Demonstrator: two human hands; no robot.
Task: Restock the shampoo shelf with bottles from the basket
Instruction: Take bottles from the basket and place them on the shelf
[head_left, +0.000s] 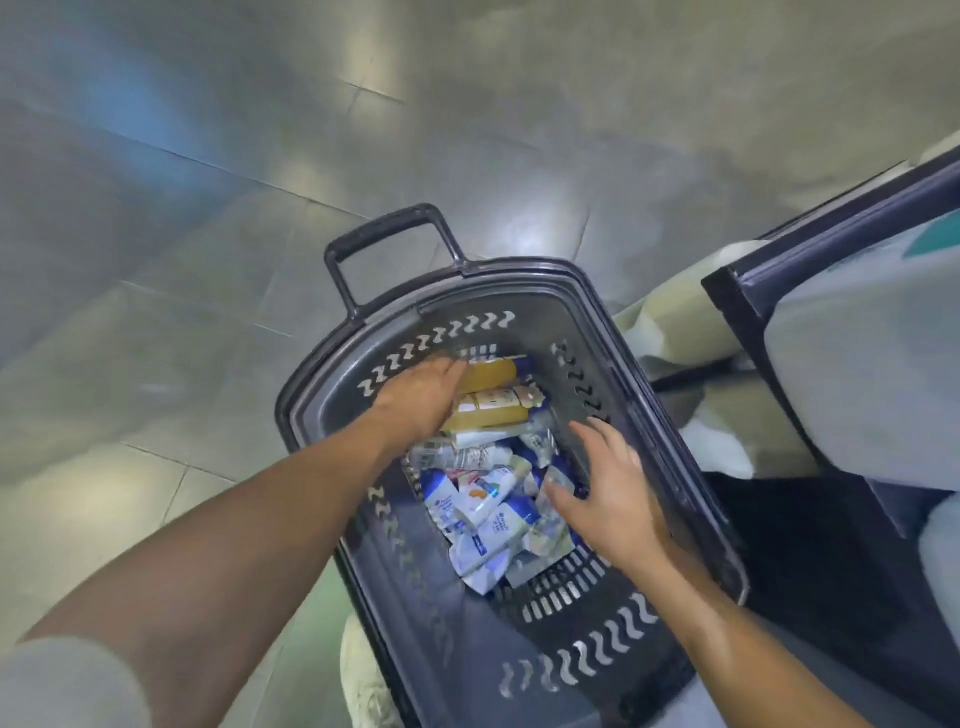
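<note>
Both hands open inside basket (519, 270) — left hand (421, 397) on yellow bottles (493, 371), right hand (608, 493) beside wall (615, 384).

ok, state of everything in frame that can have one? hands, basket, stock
basket: upright on the floor, partly filled
basket handle: extended at the far end, unheld
left hand: inside the basket, fingers straight over the tan packs, gripping nothing
tan packs: lying flat at the far end
right hand: fingers spread above the bottles, holding nothing
white and blue bottles: on their sides in a loose heap
shelf: blurred, stock level unclear
</note>
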